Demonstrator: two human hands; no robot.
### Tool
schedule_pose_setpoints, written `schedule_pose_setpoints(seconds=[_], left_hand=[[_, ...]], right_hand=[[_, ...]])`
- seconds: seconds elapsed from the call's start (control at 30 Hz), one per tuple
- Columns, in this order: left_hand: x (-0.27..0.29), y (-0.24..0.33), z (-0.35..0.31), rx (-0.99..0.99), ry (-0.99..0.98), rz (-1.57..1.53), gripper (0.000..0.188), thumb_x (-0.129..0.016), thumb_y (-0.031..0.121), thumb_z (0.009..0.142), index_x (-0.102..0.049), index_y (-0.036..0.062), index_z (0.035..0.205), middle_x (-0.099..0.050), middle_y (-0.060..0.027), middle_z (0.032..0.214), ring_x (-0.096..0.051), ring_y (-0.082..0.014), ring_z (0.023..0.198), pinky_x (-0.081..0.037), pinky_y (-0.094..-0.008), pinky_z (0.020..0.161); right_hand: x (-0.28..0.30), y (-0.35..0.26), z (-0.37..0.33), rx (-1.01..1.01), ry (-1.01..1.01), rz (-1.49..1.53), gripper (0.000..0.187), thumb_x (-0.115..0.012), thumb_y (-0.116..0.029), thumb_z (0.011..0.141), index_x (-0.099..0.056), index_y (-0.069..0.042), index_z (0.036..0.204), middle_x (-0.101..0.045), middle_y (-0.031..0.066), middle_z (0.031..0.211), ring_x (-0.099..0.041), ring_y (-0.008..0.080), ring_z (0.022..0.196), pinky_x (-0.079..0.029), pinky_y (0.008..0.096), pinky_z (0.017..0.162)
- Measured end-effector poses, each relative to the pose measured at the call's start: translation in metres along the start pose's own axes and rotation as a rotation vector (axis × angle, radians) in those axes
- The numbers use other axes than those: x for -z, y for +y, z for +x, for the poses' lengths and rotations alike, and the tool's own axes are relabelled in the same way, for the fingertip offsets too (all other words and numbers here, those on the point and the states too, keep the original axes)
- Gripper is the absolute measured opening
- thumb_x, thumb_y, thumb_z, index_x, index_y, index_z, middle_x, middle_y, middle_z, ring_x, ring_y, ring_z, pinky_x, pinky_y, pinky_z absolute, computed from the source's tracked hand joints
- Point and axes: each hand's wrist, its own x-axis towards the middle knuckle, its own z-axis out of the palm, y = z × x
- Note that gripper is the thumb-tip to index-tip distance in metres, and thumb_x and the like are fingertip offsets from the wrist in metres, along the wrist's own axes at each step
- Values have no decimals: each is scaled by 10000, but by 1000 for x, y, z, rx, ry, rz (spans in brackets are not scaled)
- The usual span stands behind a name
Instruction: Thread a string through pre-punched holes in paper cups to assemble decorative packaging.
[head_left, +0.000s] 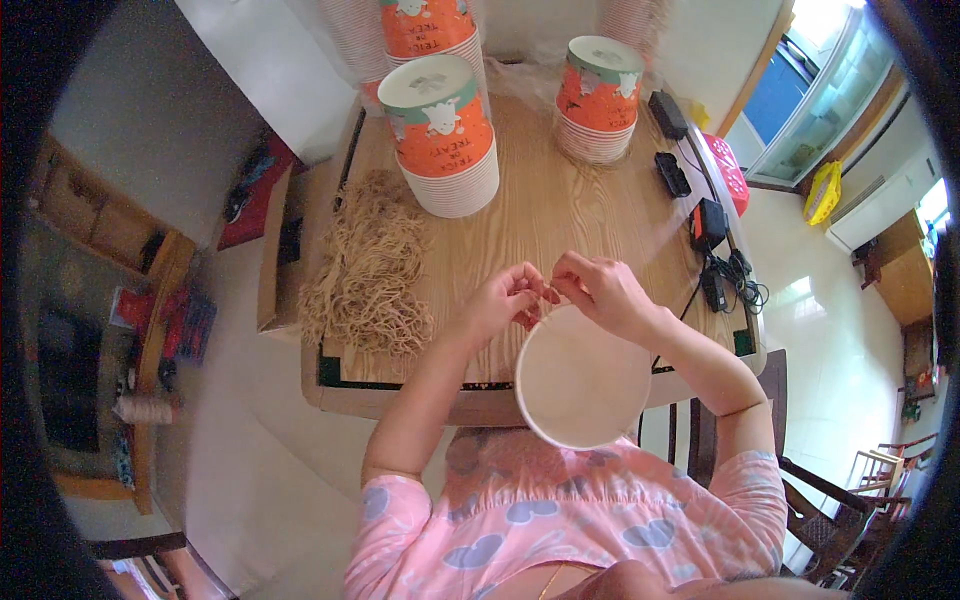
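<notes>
left hand (505,298) + right hand (597,288): pinching, seemingly a thin string, over paper bucket (580,378) rim | table (560,215) near edge | bare wood ahead

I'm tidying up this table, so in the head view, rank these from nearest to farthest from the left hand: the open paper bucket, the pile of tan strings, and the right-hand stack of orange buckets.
From the left hand:
1. White open paper bucket, just below the hands at the table's near edge.
2. Pile of tan strings, to the left on the wooden table.
3. Right-hand stack of orange printed buckets, at the far side.
</notes>
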Motion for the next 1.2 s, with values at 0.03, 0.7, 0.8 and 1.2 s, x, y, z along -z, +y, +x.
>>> schedule_pose_setpoints(seconds=[0.03, 0.7, 0.8, 1.2], left_hand=[[2, -8, -1, -68, 2, 27, 95, -490, 33, 877, -474, 74, 962, -614, -62, 927, -568, -91, 703, -498, -248, 618], [36, -15, -51, -356, -66, 202, 180, -500, -106, 766, -633, 13, 746, -593, -88, 927, -573, -132, 749, -480, -257, 643], [23, -10, -61, -354, 117, 416, 209, -534, -91, 760, -677, 34, 847, -603, -57, 896, -575, -129, 726, -476, -252, 628], [1, -14, -62, -519, 317, 812, 155, -645, 22, 757, -641, 49, 909, -599, -84, 832, -599, -219, 706, -488, -305, 606]], right_hand=[[-3, 0, -1, 2, 8, 86, 74, -563, -93, 829, -537, -32, 861, -593, 136, 718, -594, 325, 671, -474, 390, 600], [-26, -25, -3, 251, -73, 37, 89, -551, -138, 836, -544, -50, 839, -586, 112, 747, -583, 299, 723, -454, 389, 642], [-28, -27, -2, 244, -76, 28, 91, -553, -140, 836, -545, -49, 831, -585, 114, 744, -583, 300, 731, -455, 389, 645], [-27, -28, 0, 201, -96, 75, 117, -558, -169, 825, -532, -56, 838, -580, 123, 748, -584, 319, 740, -466, 409, 648]])
